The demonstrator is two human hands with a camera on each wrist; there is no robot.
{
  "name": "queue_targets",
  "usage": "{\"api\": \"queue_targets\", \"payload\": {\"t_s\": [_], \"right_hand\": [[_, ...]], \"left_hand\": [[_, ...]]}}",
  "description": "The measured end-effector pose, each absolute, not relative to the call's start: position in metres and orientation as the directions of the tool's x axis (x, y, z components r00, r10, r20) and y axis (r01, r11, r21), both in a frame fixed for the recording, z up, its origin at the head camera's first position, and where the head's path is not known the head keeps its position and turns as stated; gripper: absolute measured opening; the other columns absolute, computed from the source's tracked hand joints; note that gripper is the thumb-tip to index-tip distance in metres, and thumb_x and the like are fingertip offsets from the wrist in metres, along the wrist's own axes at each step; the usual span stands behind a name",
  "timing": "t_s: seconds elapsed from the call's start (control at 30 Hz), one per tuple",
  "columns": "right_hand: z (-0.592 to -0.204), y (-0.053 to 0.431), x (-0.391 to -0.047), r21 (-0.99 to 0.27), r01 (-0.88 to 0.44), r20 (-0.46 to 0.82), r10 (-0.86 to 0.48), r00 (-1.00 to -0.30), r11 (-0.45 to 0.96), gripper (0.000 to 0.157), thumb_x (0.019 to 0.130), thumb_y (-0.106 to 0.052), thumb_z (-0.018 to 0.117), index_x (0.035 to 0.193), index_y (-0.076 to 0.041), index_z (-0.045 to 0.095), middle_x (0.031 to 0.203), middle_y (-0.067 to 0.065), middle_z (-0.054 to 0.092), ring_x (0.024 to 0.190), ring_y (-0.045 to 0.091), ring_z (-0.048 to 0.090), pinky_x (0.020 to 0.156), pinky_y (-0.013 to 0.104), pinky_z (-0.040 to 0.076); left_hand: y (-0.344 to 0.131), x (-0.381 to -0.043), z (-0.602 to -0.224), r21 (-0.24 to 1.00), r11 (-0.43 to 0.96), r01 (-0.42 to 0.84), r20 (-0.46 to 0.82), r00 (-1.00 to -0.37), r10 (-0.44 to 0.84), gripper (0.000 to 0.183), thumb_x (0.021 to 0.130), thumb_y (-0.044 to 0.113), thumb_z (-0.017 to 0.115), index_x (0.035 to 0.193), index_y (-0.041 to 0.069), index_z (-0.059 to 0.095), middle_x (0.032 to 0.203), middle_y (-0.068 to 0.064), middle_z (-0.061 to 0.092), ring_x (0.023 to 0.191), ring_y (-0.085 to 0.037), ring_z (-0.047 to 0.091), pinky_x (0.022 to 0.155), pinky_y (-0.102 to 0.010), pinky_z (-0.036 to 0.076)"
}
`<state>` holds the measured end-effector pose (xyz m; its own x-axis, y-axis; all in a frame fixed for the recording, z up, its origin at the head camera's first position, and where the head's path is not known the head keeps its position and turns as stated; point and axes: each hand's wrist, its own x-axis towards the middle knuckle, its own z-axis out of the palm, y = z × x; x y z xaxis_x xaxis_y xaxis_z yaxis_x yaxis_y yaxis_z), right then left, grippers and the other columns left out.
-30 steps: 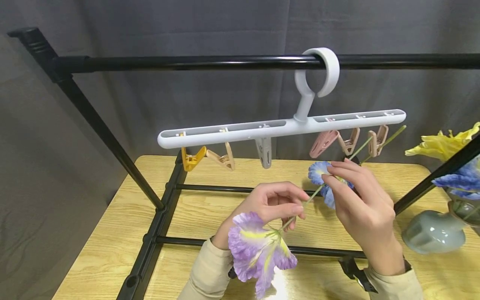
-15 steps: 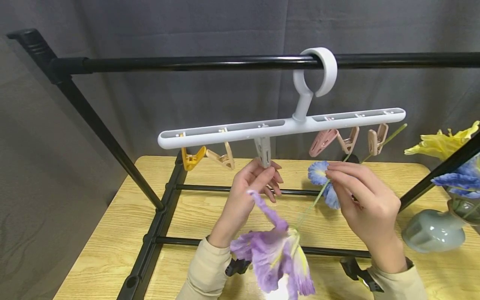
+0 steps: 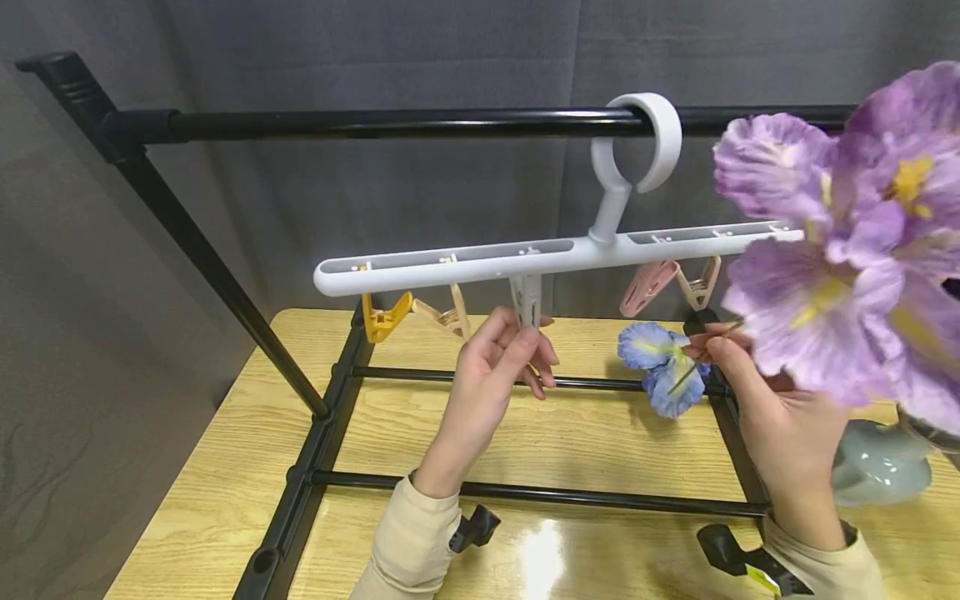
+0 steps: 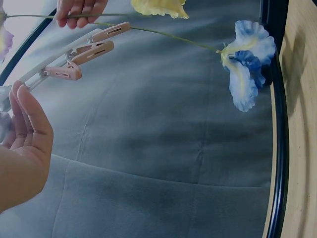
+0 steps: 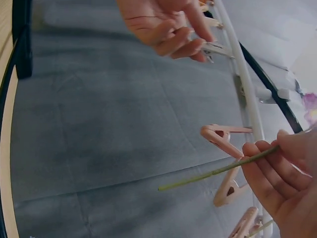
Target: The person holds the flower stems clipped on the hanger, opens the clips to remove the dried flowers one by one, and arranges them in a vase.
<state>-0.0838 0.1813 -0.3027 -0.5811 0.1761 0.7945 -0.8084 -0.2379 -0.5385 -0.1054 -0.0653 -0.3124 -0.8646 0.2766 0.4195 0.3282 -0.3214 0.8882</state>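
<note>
In the head view my left hand (image 3: 483,379) pinches the lower end of a grey clothes clip (image 3: 528,296) between thumb and forefinger. That clip hangs from a white clip hanger (image 3: 450,271). At the right, my right hand (image 3: 795,442) holds a purple artificial flower (image 3: 832,283) by its stem, with the bloom raised toward the camera. The right wrist view shows the thin green stem (image 5: 213,172) sticking out past the fingers, close to the pink clips. Upside down beneath the hanger's right end is a blue flower (image 3: 671,375), its stem running up to the end clip (image 4: 111,31).
The hanger hooks over a black rack bar (image 3: 375,127). Yellow (image 3: 386,318), beige (image 3: 448,317) and pink clips (image 3: 648,287) hang beside the grey one. A grey-green vase (image 3: 873,467) stands on the wooden table at right, partly hidden. A yellow flower (image 4: 161,7) shows in the left wrist view.
My left hand let go of the purple flower's stem and took hold of the grey clip. My right hand has turned the purple flower over, its bloom swinging from low centre to upper right.
</note>
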Motion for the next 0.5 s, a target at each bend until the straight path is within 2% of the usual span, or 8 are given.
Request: {"api": "queue_targets", "payload": {"t_s": [0.03, 0.07, 0.1, 0.17, 0.3, 0.4, 0.5], "right_hand": [[-0.304, 0.181, -0.074, -0.620, -0.776, 0.726, 0.292, -0.623, -0.115, 0.013, 0.092, 0.024, 0.054, 0.103, 0.031, 0.056, 0.093, 0.028, 0.071, 0.084, 0.032, 0.074, 0.082, 0.034, 0.061], [-0.303, 0.183, -0.074, -0.591, -0.767, 0.714, 0.282, -0.641, -0.249, 0.015, 0.087, 0.031, 0.057, 0.102, 0.032, 0.056, 0.092, 0.026, 0.073, 0.081, 0.027, 0.076, 0.077, 0.030, 0.062], [-0.302, 0.185, -0.072, -0.603, -0.767, 0.714, 0.280, -0.642, -0.221, 0.010, 0.089, 0.029, 0.057, 0.098, 0.032, 0.058, 0.093, 0.024, 0.074, 0.080, 0.025, 0.076, 0.075, 0.027, 0.062], [-0.300, 0.190, -0.069, -0.613, -0.767, 0.714, 0.282, -0.640, -0.189, 0.010, 0.090, 0.027, 0.057, 0.099, 0.033, 0.058, 0.093, 0.022, 0.075, 0.079, 0.024, 0.076, 0.074, 0.026, 0.062], [-0.299, 0.201, -0.063, -0.636, -0.759, 0.708, 0.288, -0.645, -0.140, 0.012, 0.092, 0.026, 0.056, 0.100, 0.034, 0.057, 0.094, 0.021, 0.075, 0.078, 0.023, 0.076, 0.073, 0.026, 0.062], [-0.299, 0.208, -0.059, -0.659, -0.747, 0.687, 0.333, -0.646, -0.088, 0.014, 0.093, 0.023, 0.058, 0.099, 0.034, 0.057, 0.090, 0.020, 0.074, 0.075, 0.022, 0.076, 0.071, 0.024, 0.061], [-0.298, 0.215, -0.055, -0.688, -0.724, 0.662, 0.366, -0.654, -0.047, 0.017, 0.094, 0.019, 0.060, 0.100, 0.034, 0.057, 0.089, 0.019, 0.075, 0.075, 0.022, 0.075, 0.071, 0.022, 0.061]], "left_hand": [[-0.065, -0.105, -0.312, 0.889, -0.317, 0.332, 0.421, -0.864, 0.276, 0.059, 0.106, 0.042, 0.059, 0.124, -0.014, 0.052, 0.089, 0.006, 0.067, 0.070, -0.008, 0.064, 0.060, -0.023, 0.055], [-0.065, -0.104, -0.312, 0.889, -0.312, 0.335, 0.422, -0.864, 0.275, 0.055, 0.107, 0.039, 0.058, 0.124, -0.014, 0.052, 0.088, 0.006, 0.067, 0.070, -0.008, 0.064, 0.060, -0.023, 0.055], [-0.065, -0.103, -0.311, 0.889, -0.307, 0.339, 0.424, -0.863, 0.274, 0.053, 0.108, 0.036, 0.057, 0.124, -0.014, 0.052, 0.088, 0.006, 0.066, 0.070, -0.009, 0.064, 0.061, -0.022, 0.055], [-0.065, -0.102, -0.310, 0.890, -0.296, 0.347, 0.427, -0.862, 0.273, 0.049, 0.109, 0.034, 0.056, 0.124, -0.013, 0.053, 0.087, 0.006, 0.066, 0.071, -0.009, 0.064, 0.061, -0.023, 0.055], [-0.065, -0.101, -0.310, 0.892, -0.268, 0.363, 0.431, -0.861, 0.270, 0.053, 0.108, 0.039, 0.056, 0.123, -0.012, 0.054, 0.086, 0.004, 0.064, 0.072, -0.010, 0.063, 0.062, -0.023, 0.054], [-0.064, -0.101, -0.311, 0.890, -0.242, 0.387, 0.444, -0.856, 0.265, 0.049, 0.109, 0.036, 0.055, 0.123, -0.011, 0.056, 0.086, -0.005, 0.064, 0.072, -0.010, 0.063, 0.062, -0.023, 0.053], [-0.063, -0.100, -0.312, 0.883, -0.232, 0.408, 0.460, -0.849, 0.261, 0.037, 0.110, 0.024, 0.053, 0.123, -0.011, 0.056, 0.086, -0.017, 0.063, 0.072, -0.010, 0.062, 0.062, -0.023, 0.053]]}}
